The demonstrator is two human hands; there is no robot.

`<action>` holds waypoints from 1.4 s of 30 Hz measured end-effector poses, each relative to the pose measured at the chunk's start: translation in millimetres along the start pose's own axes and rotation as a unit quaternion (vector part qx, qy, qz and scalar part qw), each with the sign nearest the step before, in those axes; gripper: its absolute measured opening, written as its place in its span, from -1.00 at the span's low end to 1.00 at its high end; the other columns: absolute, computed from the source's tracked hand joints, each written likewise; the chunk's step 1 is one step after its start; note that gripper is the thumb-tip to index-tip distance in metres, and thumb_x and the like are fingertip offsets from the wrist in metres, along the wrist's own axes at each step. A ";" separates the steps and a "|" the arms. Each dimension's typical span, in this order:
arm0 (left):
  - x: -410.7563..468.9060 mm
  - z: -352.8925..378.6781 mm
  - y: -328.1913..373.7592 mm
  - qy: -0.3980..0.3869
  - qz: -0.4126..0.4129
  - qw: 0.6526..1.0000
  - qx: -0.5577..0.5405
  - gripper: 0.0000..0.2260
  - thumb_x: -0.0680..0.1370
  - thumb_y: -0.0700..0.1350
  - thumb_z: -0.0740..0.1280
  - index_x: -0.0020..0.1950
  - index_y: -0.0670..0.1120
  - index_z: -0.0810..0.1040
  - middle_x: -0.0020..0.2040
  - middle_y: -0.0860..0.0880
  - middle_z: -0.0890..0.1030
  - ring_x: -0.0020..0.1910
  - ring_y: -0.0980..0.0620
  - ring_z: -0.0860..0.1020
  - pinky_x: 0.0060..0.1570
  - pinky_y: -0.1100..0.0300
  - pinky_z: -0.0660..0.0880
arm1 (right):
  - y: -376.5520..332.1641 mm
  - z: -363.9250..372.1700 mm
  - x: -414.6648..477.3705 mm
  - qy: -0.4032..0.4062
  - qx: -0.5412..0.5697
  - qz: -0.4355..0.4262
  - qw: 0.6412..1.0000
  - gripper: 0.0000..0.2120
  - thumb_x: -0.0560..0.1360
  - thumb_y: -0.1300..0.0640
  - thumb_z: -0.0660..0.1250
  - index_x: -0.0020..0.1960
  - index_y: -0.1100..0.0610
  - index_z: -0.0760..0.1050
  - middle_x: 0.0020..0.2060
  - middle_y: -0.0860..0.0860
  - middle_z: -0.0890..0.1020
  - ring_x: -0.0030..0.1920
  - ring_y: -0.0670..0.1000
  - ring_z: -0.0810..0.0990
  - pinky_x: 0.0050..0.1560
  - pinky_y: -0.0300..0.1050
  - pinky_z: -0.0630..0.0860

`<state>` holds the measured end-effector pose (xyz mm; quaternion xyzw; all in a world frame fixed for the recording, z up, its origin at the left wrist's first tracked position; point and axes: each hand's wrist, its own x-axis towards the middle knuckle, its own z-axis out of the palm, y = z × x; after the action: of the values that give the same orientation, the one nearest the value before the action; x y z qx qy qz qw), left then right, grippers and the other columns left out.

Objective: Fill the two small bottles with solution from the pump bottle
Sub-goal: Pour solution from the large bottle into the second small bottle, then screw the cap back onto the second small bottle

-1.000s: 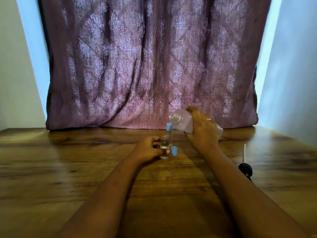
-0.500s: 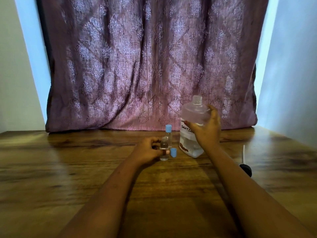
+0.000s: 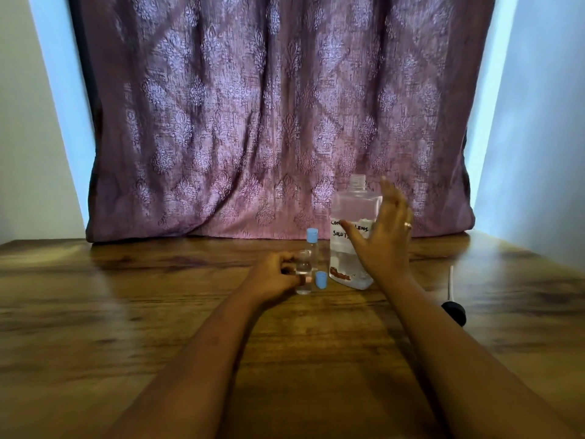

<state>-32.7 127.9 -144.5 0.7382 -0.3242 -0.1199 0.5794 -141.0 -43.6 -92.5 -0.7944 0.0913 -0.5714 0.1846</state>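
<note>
The large clear solution bottle [image 3: 354, 236] stands upright and uncapped on the wooden table [image 3: 126, 312], partly filled. My right hand [image 3: 384, 236] hovers just in front of it with fingers spread, holding nothing. My left hand [image 3: 275, 277] grips a small open clear bottle [image 3: 304, 270] standing on the table. A second small bottle [image 3: 312, 248] with a blue cap stands right behind it. A loose blue cap [image 3: 321, 279] lies beside the held bottle.
The black pump head with its white tube [image 3: 453, 304] lies on the table at the right. A purple patterned curtain [image 3: 269, 122] hangs behind the table's far edge, with pale walls on both sides.
My right hand tipped the large bottle back upright, set it on the table and let go, fingers spreading. The left hand kept holding the small bottle.
</note>
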 end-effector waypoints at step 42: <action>-3.7 2.8 3.6 -0.010 0.029 0.999 -0.019 -0.72 0.30 -0.11 0.50 -0.01 0.03 0.63 -0.05 -0.11 0.72 -0.02 -0.16 0.69 0.09 -0.27 0.57 | -26.0 31.2 -20.5 -0.300 0.144 -0.004 0.943 -0.76 0.55 0.13 0.24 0.18 0.18 0.50 -0.04 0.06 0.61 -0.14 -0.08 0.52 -0.21 -0.38 0.40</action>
<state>-38.4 127.5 -142.8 0.7158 -0.3490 -0.1166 0.5935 -120.0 -6.6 -108.8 -0.8941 -0.0548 -0.3148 0.3138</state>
